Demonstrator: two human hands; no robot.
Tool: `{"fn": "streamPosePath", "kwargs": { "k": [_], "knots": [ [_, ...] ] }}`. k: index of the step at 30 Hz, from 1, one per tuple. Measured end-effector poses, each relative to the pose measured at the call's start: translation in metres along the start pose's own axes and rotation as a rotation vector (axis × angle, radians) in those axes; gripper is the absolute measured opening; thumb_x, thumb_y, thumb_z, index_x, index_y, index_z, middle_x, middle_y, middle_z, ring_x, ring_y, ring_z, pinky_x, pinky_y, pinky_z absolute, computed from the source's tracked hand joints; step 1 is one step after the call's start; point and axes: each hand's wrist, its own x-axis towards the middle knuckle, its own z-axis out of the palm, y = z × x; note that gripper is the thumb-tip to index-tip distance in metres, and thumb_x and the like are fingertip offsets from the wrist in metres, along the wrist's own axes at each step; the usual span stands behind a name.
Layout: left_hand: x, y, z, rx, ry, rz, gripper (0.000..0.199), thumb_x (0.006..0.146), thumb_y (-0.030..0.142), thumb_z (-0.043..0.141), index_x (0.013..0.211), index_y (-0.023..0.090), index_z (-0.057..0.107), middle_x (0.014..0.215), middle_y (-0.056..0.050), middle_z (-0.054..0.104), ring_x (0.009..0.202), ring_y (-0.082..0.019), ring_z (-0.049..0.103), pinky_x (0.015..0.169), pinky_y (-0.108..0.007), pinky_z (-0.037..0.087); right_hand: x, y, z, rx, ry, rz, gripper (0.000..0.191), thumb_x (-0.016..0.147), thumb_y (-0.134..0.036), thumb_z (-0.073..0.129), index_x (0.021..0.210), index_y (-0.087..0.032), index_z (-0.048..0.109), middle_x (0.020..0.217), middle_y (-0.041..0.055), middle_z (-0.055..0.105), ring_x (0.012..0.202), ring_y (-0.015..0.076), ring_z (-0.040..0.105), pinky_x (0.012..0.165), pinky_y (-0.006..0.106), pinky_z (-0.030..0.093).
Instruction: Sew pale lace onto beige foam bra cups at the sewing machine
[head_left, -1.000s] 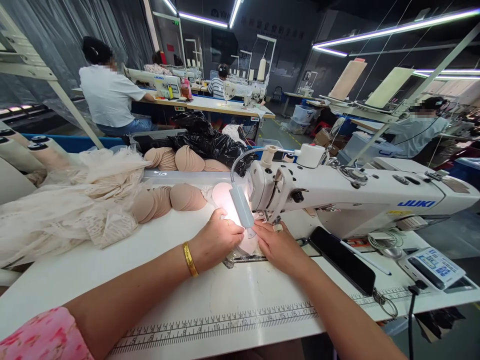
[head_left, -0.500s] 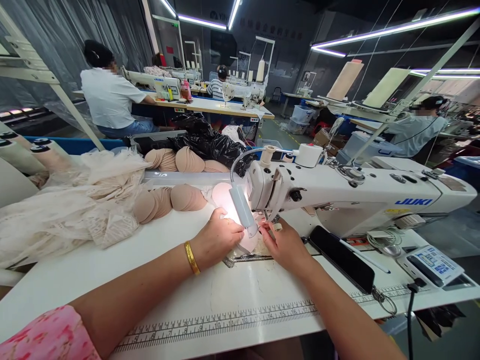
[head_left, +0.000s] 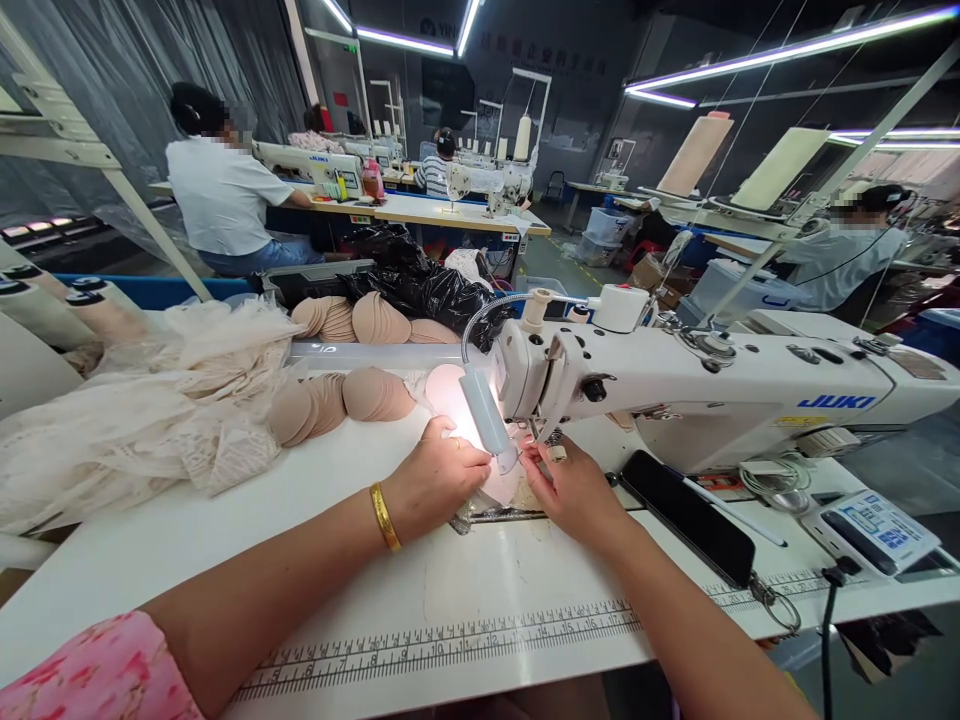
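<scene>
Under the needle area of the white sewing machine [head_left: 705, 370] lies a pale pink cup piece [head_left: 498, 488], brightly lit by a lamp [head_left: 484, 412] on a bent metal neck. My left hand [head_left: 442, 475], with a gold bracelet at the wrist, pinches the piece's left edge, fingers closed. Close to the needle on the right, my right hand [head_left: 571, 490] has its fingers closed at the piece's edge; the lamp and machine head partly hide the contact. Another pink cup [head_left: 444, 388] lies behind the lamp.
Beige cup stacks [head_left: 375, 394] and cream lace fabric [head_left: 150, 400] lie left. A black phone [head_left: 690, 515], a pen [head_left: 735, 510] and a control box [head_left: 874, 535] are right. A printed ruler [head_left: 450, 640] runs along the front edge. People sit at machines beyond.
The view has shifted very slightly. Both hands stay almost in the same place at the pink piece.
</scene>
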Motion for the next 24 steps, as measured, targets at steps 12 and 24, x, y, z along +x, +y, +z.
{"fn": "streamPosePath", "kwargs": {
  "k": [12, 24],
  "knots": [
    [-0.01, 0.024, 0.001, -0.037, 0.135, 0.032, 0.016, 0.091, 0.007, 0.056, 0.089, 0.021, 0.065, 0.086, 0.002, 0.067, 0.077, -0.017, 0.058, 0.098, -0.045, 0.03, 0.003, 0.0, -0.025, 0.303, -0.373, -0.153, 0.024, 0.103, -0.01, 0.052, 0.1, -0.023, 0.071, 0.093, 0.004, 0.069, 0.081, 0.0194, 0.06, 0.067, 0.03, 0.043],
    [0.003, -0.001, -0.008, -0.056, -0.02, 0.042, 0.018, 0.085, 0.003, 0.056, 0.076, 0.018, 0.06, 0.08, 0.002, 0.066, 0.074, -0.017, 0.057, 0.095, -0.048, 0.033, -0.005, 0.002, -0.002, 0.237, -0.289, -0.069, 0.028, 0.103, -0.014, 0.05, 0.117, -0.027, 0.07, 0.096, 0.0051, 0.066, 0.075, 0.0199, 0.057, 0.062, 0.031, 0.044]
  ]
}}
